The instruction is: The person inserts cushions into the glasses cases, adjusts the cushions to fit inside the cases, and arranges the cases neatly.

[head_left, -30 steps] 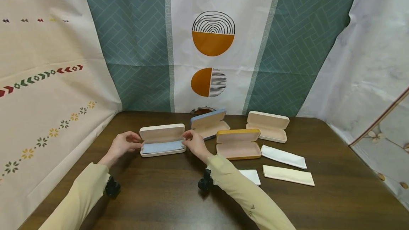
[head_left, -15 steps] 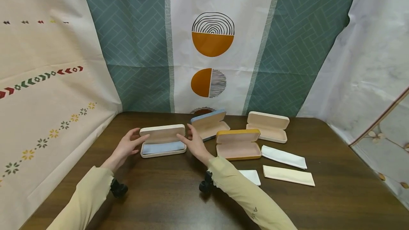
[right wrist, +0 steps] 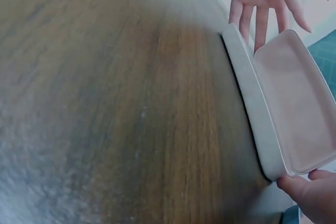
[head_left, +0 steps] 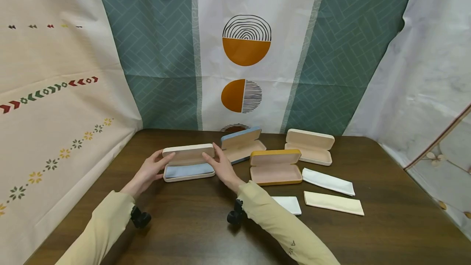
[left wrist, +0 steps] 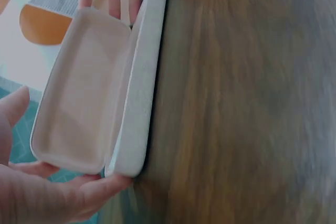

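Observation:
A white glasses case (head_left: 187, 157) stands with its lid raised at the left of the table, and a folded light-blue cloth (head_left: 189, 170) lies in its base. My left hand (head_left: 146, 171) is at the case's left end, thumb before the lid, fingers touching the end. At the other end is my right hand (head_left: 223, 170), thumb in front of the lid and fingers extended up beside it. Both wrist views show the pink lid lining (left wrist: 84, 93) and the case's pale outer wall (right wrist: 254, 108); the cloth is hidden there.
Right of it stand a blue case (head_left: 243, 152), a yellow case (head_left: 276, 174) and another pale case (head_left: 312, 153), all with lids raised. Nearer lie a white cloth (head_left: 328, 182), a cream cloth (head_left: 334, 203) and another white cloth (head_left: 288, 205), partly behind my right sleeve.
Both hands have left the ends of the blue cloth in the base and moved up to the ends of the lid. Case and cloth stay in place.

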Tool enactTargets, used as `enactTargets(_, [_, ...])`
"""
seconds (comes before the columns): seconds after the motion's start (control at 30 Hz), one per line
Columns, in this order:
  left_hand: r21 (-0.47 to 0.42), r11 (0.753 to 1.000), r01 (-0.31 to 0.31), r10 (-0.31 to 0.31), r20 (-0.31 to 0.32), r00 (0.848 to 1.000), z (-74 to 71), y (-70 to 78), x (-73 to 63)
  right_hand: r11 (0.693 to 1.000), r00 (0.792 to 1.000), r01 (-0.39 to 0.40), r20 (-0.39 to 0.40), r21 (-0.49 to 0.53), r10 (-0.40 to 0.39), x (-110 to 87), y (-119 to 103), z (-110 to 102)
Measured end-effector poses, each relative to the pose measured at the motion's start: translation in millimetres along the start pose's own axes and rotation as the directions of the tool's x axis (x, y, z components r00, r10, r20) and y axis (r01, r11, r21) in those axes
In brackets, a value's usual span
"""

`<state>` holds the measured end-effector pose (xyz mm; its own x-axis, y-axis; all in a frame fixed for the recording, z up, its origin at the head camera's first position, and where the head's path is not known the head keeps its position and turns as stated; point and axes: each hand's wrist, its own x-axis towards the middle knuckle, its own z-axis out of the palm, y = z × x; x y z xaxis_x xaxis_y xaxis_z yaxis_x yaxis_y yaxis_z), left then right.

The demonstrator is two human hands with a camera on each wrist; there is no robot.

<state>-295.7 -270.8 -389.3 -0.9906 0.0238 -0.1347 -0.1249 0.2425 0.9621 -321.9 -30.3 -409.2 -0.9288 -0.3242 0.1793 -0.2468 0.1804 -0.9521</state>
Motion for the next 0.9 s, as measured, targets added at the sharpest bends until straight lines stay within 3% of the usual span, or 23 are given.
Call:
enactTargets(0.17, [0.003, 1.000, 0.004, -0.004, -0.095, 0.995, 5.9, 2.3, 0.1, 1.000, 0.999, 0.002, -0.046, 0.006, -0.001, 3.9, 7.7, 3.9])
enactTargets(0.33, [0.041, 0.999, 0.006, 0.003, -0.228, 0.974, 10.7, 3.2, 3.0, 0.999, 0.998, 0.025, -0.066, 0.025, -0.024, 4.5, 8.7, 4.7])
enactTargets(0.43, [0.033, 0.999, 0.004, 0.005, -0.271, 0.962, 11.9, 2.3, 4.8, 0.997, 0.996, 0.052, -0.078, 0.052, -0.048, 4.4, 9.8, 4.6])
enactTargets(0.67, [-0.103, 0.994, -0.033, 0.008, -0.229, 0.973, 9.6, -2.4, 4.1, 0.998, 0.989, 0.059, -0.140, 0.016, -0.056, 5.2, 10.2, 5.2])
enactTargets(0.9, [-0.120, 0.992, -0.029, 0.004, -0.208, 0.978, 9.5, -7.9, 2.3, 0.998, 0.963, 0.012, -0.268, -0.063, -0.029, 4.9, 2.5, 8.1])
